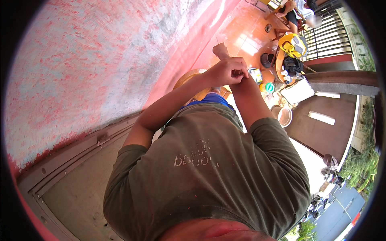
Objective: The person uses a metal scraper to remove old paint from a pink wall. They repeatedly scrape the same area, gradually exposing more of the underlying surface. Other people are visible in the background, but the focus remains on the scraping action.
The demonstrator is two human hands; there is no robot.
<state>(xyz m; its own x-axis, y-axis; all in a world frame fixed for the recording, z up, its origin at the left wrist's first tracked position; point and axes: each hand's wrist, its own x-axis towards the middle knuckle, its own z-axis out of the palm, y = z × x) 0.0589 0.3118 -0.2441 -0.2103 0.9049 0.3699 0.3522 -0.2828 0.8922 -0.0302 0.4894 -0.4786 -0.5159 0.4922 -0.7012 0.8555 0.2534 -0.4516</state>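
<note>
My left hand (230,70) lies across my right forearm (245,93), its fingers bent and their tips touching the skin. A gap shows between its thumb and curled fingers, and no object can be made out there. Beyond it, my right hand (219,50) looks closed into a fist, near the pink base of the wall. Both arms come out of a dark olive T-shirt (205,168), and blue shorts (211,98) show below its hem. Behind my forearms a round wooden stool or table (184,79) is partly hidden.
A painted wall (90,60) runs along the left. At the right are a wooden table (279,64) with a yellow bag (292,45), a dark bucket (267,60), a green-lidded container (268,87) and a pale bucket (285,117). Another person (297,13) sits near the railing (327,36).
</note>
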